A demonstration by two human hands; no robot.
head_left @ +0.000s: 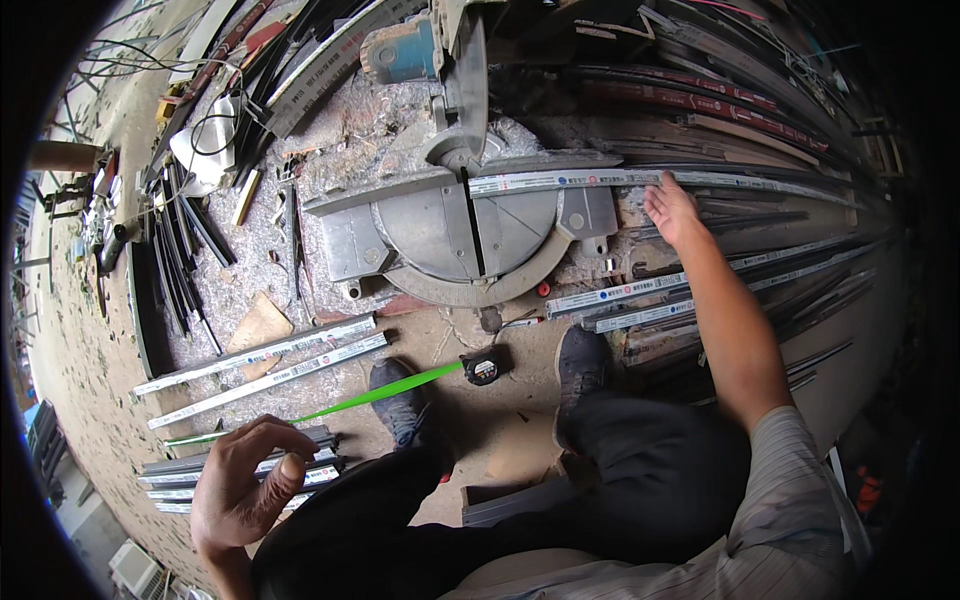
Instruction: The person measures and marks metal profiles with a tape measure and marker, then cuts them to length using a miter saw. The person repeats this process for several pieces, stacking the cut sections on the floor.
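A long wrapped metal profile lies along the fence of the miter saw, its left end close to the slot in the round table. My right hand is at this profile, right of the saw, with its fingers stretched out and not wrapped round it. The saw blade stands raised behind the table. Low on the left, my left hand hovers with loosely bent fingers, the thumb apart and nothing visible in it. Near it are several short cut profiles and a tape measure with its green blade drawn out leftward.
More wrapped profiles lie right of my feet, and long dark and red bars fill the back right. Black strips and a white bag are on the left. A marker lies before the saw. My shoes stand close by.
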